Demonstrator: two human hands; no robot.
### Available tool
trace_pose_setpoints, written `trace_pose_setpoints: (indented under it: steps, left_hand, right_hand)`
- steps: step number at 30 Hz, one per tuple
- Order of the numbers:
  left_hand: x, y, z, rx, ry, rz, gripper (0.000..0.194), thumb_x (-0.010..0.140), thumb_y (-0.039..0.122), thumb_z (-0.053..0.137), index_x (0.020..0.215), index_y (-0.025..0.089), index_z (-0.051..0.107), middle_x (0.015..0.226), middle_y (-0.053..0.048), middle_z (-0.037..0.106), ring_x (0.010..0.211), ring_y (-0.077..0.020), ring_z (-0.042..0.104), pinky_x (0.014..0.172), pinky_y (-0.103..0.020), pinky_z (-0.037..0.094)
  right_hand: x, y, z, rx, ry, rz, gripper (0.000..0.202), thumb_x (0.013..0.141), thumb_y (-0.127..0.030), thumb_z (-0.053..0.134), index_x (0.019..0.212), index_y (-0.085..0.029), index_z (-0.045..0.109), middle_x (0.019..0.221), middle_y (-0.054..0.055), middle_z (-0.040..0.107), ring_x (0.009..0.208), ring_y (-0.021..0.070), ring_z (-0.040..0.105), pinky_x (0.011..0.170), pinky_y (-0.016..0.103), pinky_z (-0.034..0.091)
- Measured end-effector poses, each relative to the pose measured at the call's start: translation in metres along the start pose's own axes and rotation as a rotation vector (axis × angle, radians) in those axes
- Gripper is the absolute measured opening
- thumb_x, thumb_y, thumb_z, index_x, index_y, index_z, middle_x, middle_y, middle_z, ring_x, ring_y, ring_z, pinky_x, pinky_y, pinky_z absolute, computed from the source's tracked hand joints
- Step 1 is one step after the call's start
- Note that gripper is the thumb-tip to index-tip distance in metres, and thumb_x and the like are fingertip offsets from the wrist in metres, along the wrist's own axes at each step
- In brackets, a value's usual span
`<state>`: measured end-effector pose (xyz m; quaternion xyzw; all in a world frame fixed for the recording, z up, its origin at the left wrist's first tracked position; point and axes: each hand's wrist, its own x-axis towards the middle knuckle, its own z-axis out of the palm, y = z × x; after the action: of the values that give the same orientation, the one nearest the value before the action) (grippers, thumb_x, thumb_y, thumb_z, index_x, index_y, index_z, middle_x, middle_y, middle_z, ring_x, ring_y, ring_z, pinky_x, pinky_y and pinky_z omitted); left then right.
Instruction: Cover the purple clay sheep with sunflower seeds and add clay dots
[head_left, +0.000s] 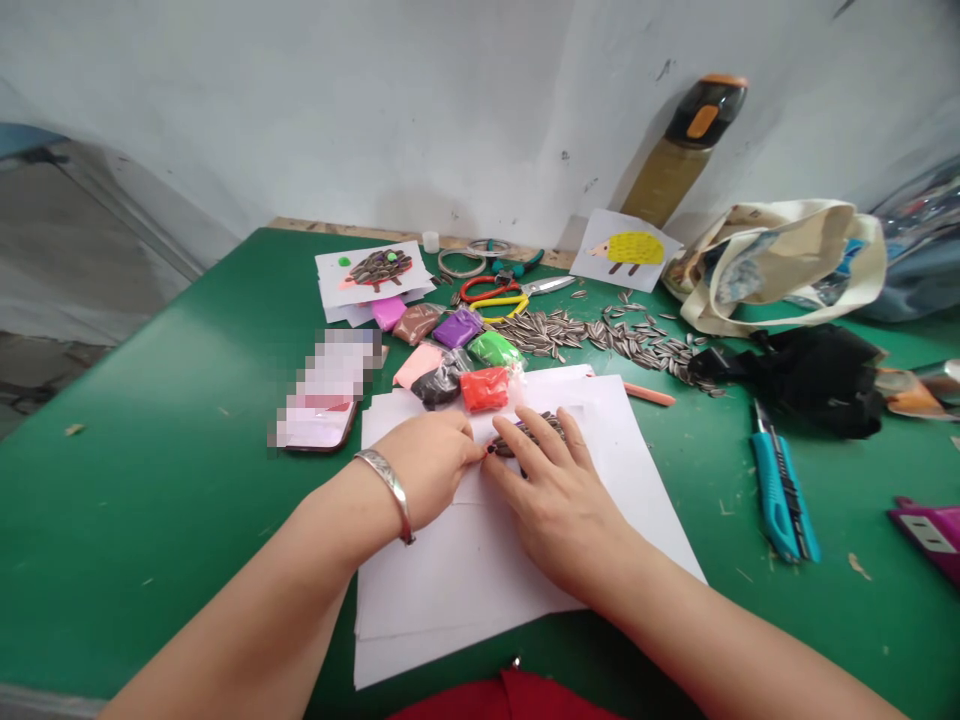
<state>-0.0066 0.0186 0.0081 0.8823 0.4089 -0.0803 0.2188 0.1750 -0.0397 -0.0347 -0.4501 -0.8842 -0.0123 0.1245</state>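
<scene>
My left hand (431, 468), with a silver bracelet at the wrist, has its fingers closed; its index fingertip touches the left end of a small seed-covered figure (511, 446). Whether anything is pinched there is too small to tell. My right hand (551, 490) lies spread over that figure, fingers apart, partly hiding its dark striped seeds. Under both hands is a stack of white paper (465, 590). Bags of coloured clay, among them a red one (484, 388) and a black one (441, 380), touch the top of the stack.
A phone (330, 390) lies left. Behind are scissors (547, 285), loose sunflower seeds (544, 332), a finished seed picture (379, 268) and a hedgehog drawing (630, 250). A blue cutter (784, 490), cloth bag (795, 260) and bottle (679, 150) stand or lie right.
</scene>
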Motion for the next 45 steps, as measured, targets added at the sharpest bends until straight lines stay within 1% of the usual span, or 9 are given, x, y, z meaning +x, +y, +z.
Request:
trace_pose_setpoints:
  steps: [7, 9, 11, 15, 20, 26, 35, 40, 45]
  left_hand:
    - [0.0, -0.003, 0.001, -0.019, 0.002, -0.007, 0.032, 0.091, 0.017, 0.043, 0.101, 0.022, 0.073, 0.097, -0.006, 0.065, 0.091, -0.0201, 0.06, 0.083, -0.032, 0.047]
    - [0.0, -0.003, -0.001, -0.045, -0.009, -0.024, 0.032, 0.092, 0.019, 0.043, 0.103, 0.024, 0.072, 0.097, -0.006, 0.064, 0.09, -0.0194, 0.06, 0.082, -0.031, 0.046]
    - [0.0, -0.002, -0.003, -0.06, -0.023, -0.039, 0.032, 0.092, 0.019, 0.043, 0.103, 0.024, 0.073, 0.098, -0.005, 0.064, 0.09, -0.0188, 0.06, 0.081, -0.03, 0.046]
    - [0.001, -0.002, -0.006, -0.066, -0.041, -0.064, 0.031, 0.091, 0.016, 0.044, 0.1, 0.022, 0.073, 0.099, -0.005, 0.065, 0.091, -0.019, 0.06, 0.08, -0.029, 0.044]
    - [0.002, -0.006, -0.004, -0.112, -0.034, -0.064, 0.032, 0.092, 0.019, 0.043, 0.102, 0.023, 0.072, 0.102, -0.003, 0.065, 0.092, -0.0186, 0.06, 0.082, -0.029, 0.043]
    - [0.002, -0.009, -0.002, -0.11, -0.024, -0.05, 0.032, 0.091, 0.019, 0.042, 0.1, 0.023, 0.073, 0.102, -0.003, 0.065, 0.092, -0.0189, 0.059, 0.083, -0.029, 0.043]
    - [0.001, -0.008, -0.003, -0.099, -0.04, -0.058, 0.031, 0.091, 0.018, 0.043, 0.1, 0.022, 0.073, 0.102, -0.005, 0.064, 0.091, -0.0195, 0.06, 0.081, -0.03, 0.044]
    - [0.002, -0.007, -0.005, -0.077, -0.055, -0.041, 0.032, 0.091, 0.018, 0.043, 0.099, 0.02, 0.073, 0.099, -0.006, 0.065, 0.092, -0.0202, 0.06, 0.083, -0.03, 0.044]
    - [0.002, -0.009, -0.003, -0.106, -0.049, -0.063, 0.033, 0.09, 0.015, 0.043, 0.103, 0.02, 0.072, 0.103, -0.006, 0.064, 0.095, -0.0195, 0.059, 0.086, -0.029, 0.044]
  right_hand:
    - [0.002, 0.003, -0.005, 0.083, -0.001, 0.021, 0.045, 0.079, -0.005, 0.046, 0.118, -0.021, 0.062, 0.14, 0.011, 0.048, 0.135, 0.034, 0.03, 0.109, 0.063, 0.019]
    - [-0.001, 0.017, -0.011, 0.151, 0.041, 0.046, 0.048, 0.077, -0.003, 0.045, 0.116, -0.024, 0.063, 0.137, 0.01, 0.051, 0.13, 0.0321, 0.038, 0.108, 0.061, 0.025]
    - [-0.005, 0.038, -0.018, 0.219, 0.141, 0.087, 0.041, 0.079, -0.007, 0.046, 0.113, -0.021, 0.065, 0.125, 0.01, 0.059, 0.118, 0.0285, 0.049, 0.102, 0.052, 0.038]
    - [-0.014, 0.088, -0.028, 0.17, 0.276, 0.396, 0.027, 0.084, -0.018, 0.048, 0.099, -0.02, 0.07, 0.099, 0.007, 0.07, 0.094, 0.0234, 0.062, 0.085, 0.039, 0.049]
    - [-0.018, 0.116, -0.023, 0.22, 0.249, 0.636, 0.022, 0.083, -0.024, 0.051, 0.09, -0.023, 0.072, 0.094, 0.004, 0.072, 0.092, 0.0225, 0.064, 0.084, 0.037, 0.048]
    - [-0.005, 0.116, -0.012, 0.22, 0.158, 0.639, 0.025, 0.083, -0.022, 0.049, 0.091, -0.022, 0.073, 0.093, 0.004, 0.071, 0.09, 0.0212, 0.062, 0.08, 0.032, 0.046]
    - [0.03, 0.129, -0.025, 0.0, 0.019, 0.578, 0.027, 0.083, -0.018, 0.046, 0.082, -0.021, 0.073, 0.086, 0.004, 0.069, 0.085, 0.0204, 0.059, 0.073, 0.029, 0.039]
    - [0.054, 0.124, -0.015, 0.009, 0.011, 0.493, 0.027, 0.084, -0.021, 0.046, 0.081, -0.022, 0.072, 0.082, 0.004, 0.068, 0.08, 0.0194, 0.058, 0.07, 0.029, 0.038]
    - [0.074, 0.123, 0.002, -0.008, -0.038, 0.467, 0.027, 0.083, -0.021, 0.047, 0.09, -0.022, 0.072, 0.093, 0.006, 0.068, 0.089, 0.021, 0.058, 0.075, 0.029, 0.038]
